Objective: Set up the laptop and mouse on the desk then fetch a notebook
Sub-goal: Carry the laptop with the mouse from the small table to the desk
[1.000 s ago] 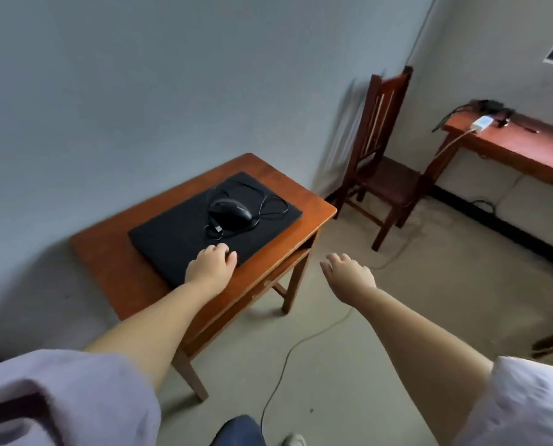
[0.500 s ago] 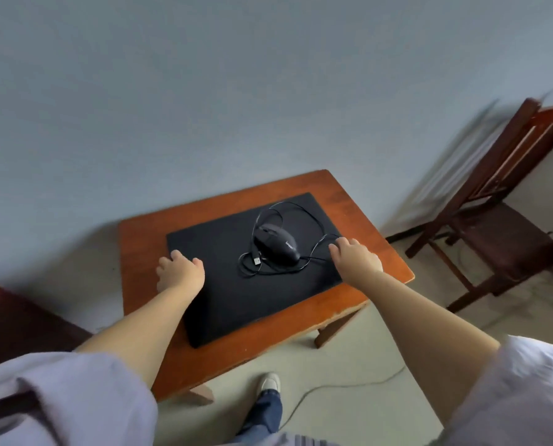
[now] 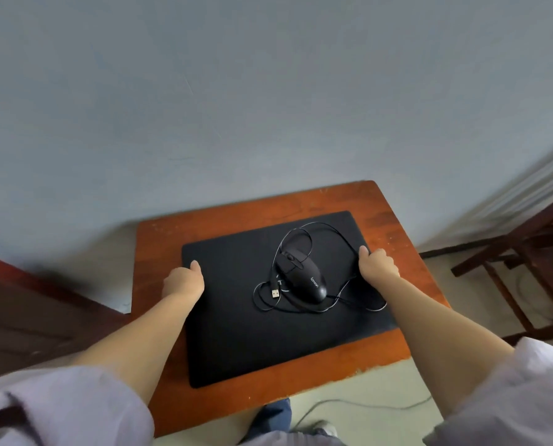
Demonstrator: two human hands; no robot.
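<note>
Hands (image 3: 185, 280) newly astride laptop (image 3: 236, 317)

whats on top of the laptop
A black wired mouse with its loose cable and unplugged USB plug lies on the closed laptop.

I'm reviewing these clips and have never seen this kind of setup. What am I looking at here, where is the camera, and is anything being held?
There is no machine: the picture comes from a wide-angle camera worn on a person's head, looking down at their own bare arms. Below is a small wooden desk against a grey wall. A closed black laptop lies flat on it, and a black wired mouse sits on the lid with its cable looped loosely and the USB plug free. The left hand has a grip on the laptop's left edge, the right hand on its right edge. The laptop appears to rest flat. A dark wooden chair stands at right.
</note>
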